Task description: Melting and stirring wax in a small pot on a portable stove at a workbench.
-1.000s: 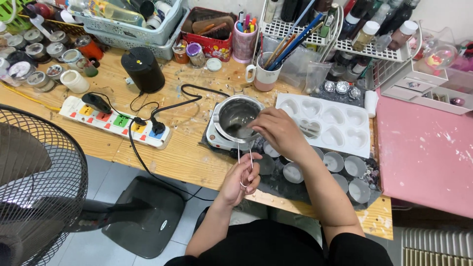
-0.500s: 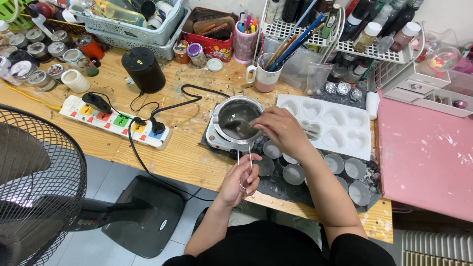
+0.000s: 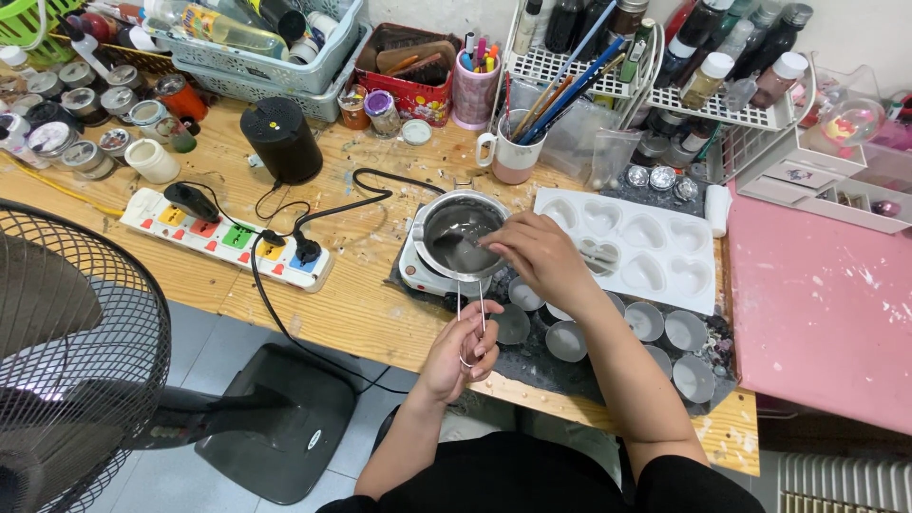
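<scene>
Cluttered workbench [image 3: 361, 304], hands on metal pot [image 3: 463, 233]

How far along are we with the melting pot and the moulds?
Done: the metal pot sits on the small hot plate. In hand: the left hand grips the pot's wire handle; the right hand reaches over the rim into it. Left: the white heart mould and the round cups look unfilled.

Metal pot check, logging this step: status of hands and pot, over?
Left hand grips wire handle. Right hand over metal pot on small burner. Nothing blocking.
</scene>
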